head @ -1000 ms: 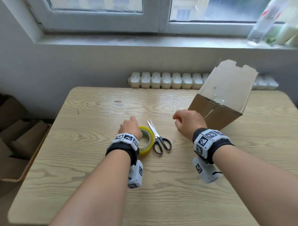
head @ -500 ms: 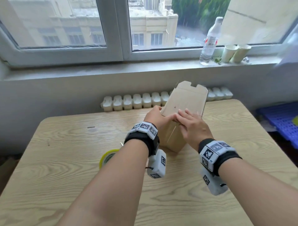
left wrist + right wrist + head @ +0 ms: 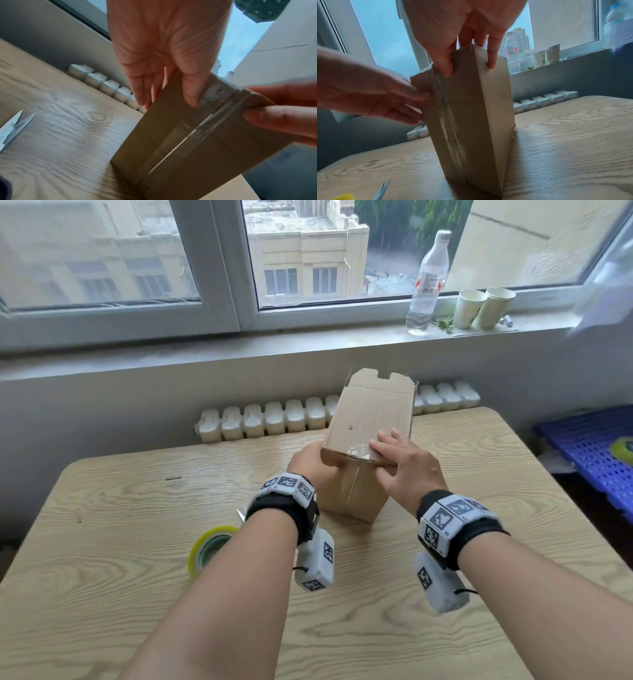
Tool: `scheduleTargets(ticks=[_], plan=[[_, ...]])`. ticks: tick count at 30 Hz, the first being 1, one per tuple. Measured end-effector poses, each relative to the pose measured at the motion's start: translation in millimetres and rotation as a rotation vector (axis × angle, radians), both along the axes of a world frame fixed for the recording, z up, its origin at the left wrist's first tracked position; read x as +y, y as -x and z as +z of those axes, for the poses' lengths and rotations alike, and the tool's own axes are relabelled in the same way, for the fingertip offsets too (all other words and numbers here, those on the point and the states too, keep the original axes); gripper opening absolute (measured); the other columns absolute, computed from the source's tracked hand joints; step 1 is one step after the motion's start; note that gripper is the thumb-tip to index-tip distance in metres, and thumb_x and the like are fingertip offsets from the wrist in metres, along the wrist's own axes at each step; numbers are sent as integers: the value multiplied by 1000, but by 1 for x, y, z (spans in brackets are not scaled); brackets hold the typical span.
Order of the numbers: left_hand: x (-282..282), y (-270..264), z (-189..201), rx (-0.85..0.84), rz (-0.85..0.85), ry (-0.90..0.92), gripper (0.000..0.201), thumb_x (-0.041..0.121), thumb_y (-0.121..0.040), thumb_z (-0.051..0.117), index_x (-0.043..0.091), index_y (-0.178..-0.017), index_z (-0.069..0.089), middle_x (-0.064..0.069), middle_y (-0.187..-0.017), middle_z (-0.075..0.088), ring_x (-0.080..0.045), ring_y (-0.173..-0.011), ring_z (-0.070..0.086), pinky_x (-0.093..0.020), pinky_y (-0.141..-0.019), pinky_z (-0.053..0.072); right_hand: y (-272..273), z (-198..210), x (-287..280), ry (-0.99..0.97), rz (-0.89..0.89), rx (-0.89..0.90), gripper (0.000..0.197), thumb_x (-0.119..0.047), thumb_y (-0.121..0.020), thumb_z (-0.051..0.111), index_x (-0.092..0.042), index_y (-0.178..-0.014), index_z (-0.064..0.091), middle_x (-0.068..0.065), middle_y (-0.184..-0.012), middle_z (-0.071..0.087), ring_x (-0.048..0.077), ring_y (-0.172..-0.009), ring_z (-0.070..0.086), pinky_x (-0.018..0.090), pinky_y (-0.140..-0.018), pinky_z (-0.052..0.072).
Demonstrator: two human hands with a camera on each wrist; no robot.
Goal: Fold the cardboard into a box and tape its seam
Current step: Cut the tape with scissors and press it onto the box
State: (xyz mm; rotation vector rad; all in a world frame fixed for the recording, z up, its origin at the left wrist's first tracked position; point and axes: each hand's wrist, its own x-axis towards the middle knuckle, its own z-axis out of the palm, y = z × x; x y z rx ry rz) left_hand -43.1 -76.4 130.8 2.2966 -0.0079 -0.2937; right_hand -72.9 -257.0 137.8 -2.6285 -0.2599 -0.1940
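A brown cardboard box stands on end on the wooden table, leaning away from me. Clear tape runs down the seam on its near face. My left hand grips the box's upper left corner; in the left wrist view its thumb presses beside the tape on the box and its fingers go behind the side. My right hand holds the upper right edge, fingers on the sloping face. In the right wrist view its thumb lies on the box.
A yellow tape roll and the tip of scissors lie left of my left forearm. A radiator sits behind the table. A bottle and paper cups stand on the sill. A blue crate is at the right.
My left hand left the tape roll and my right hand opened; both came onto the box. The box was turned so its taped seam faces me. My view rose toward the window.
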Motion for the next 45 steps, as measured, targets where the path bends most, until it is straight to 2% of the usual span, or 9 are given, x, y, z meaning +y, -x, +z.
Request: scheduleTargets(ticks=[4,13,17,21,24,27,33,41,45], plan=[[-2,3,-1,-116,9,-3,105,46,-58,83,36,-146,27,8,-121,63,-15,-107,60,-31,-90,49,-5,3,-4,58,12,-50,47,-24,-83,69,-28,-129,61,-9,-140,53,8,-138,37,26,-113,29],[-15,-8,9,-220,-72,-374,84,38,-73,74,40,-145,31,-8,-115,57,-29,-104,59,-34,-85,43,-9,7,-3,171,-17,-39,40,-36,-85,65,-34,-125,62,-15,-139,53,7,-136,41,28,-107,33],[-14,-11,16,-198,-122,-376,80,20,-79,67,41,-146,30,-8,-119,59,-27,-107,58,-33,-90,45,3,5,1,178,82,-398,14,-28,-75,65,-19,-83,73,-1,-81,69,25,-77,61,35,-70,47],[-7,-13,23,-189,-133,-396,83,-2,-78,48,41,-146,31,-7,-125,61,-27,-110,57,-31,-91,44,16,-4,17,-99,129,-265,14,-20,-73,58,-14,-65,67,-3,-54,60,17,-47,53,29,-49,50],[-6,-10,24,-189,-133,-364,81,-1,-79,49,42,-145,33,-7,-124,62,-26,-109,57,-31,-93,45,13,-16,33,-233,96,-66,23,-18,-77,54,-18,-84,76,-2,-74,73,15,-70,66,29,-73,56],[-3,-13,24,-185,-130,-329,78,-1,-80,50,42,-143,38,-5,-128,61,-25,-113,57,-31,-97,45,1,-36,38,-388,-44,258,38,-11,-79,49,-21,-105,75,-5,-105,74,13,-108,63,30,-104,44],[2,-17,28,-189,-171,-353,78,-2,-79,53,39,-143,40,-3,-130,59,-24,-117,55,-29,-94,42,-8,-58,47,-568,-141,512,43,-13,-72,42,-27,-98,73,-6,-107,73,15,-110,63,33,-106,43],[6,-18,26,-210,-182,-341,79,-10,-80,45,40,-141,43,-3,-130,59,-24,-117,55,-32,-95,45,-16,-96,48,-407,-111,723,51,10,-85,42,-12,-127,60,6,-132,59,20,-126,53,26,-108,37],[8,-21,26,-219,-185,-331,79,-11,-79,48,41,-139,46,-1,-129,60,-23,-112,57,-30,-90,48,-21,-90,43,-323,-212,887,31,-7,-94,48,-2,-122,61,16,-127,61,31,-118,57,36,-104,43]])
